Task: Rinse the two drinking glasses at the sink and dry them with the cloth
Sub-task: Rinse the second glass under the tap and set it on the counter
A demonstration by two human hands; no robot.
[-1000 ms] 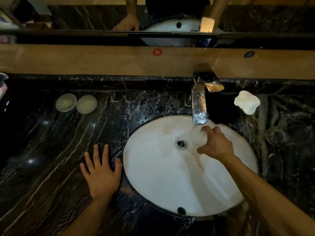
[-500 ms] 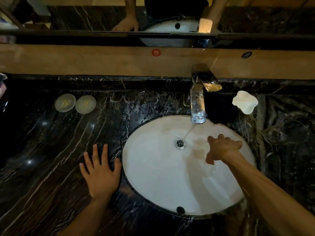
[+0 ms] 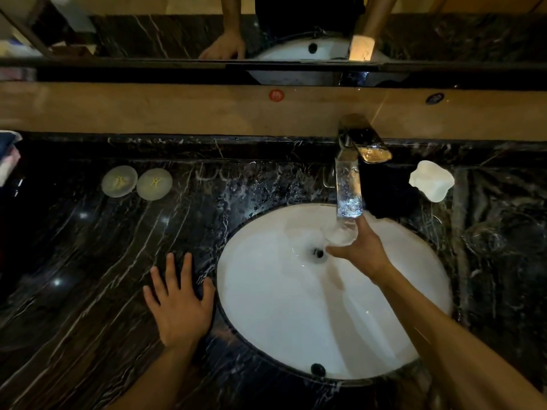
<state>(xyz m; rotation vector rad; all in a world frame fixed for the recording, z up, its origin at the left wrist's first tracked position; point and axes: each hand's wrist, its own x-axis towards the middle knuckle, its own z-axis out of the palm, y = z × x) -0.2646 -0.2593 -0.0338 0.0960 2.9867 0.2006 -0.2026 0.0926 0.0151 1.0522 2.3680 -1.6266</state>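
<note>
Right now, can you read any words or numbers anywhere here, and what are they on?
None can be read.
Red round sticker on the tan ledge: a pale mark, too blurred to read.
Dark round sticker on the same ledge: too small to read.
Two pale round lids on the black counter: each has a yellow mark, too blurred to tell.
Faucet: no lettering shows.

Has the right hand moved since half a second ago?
Yes. The right hand went back toward the chrome faucet spout, holding a clear drinking glass under its tip.
</note>
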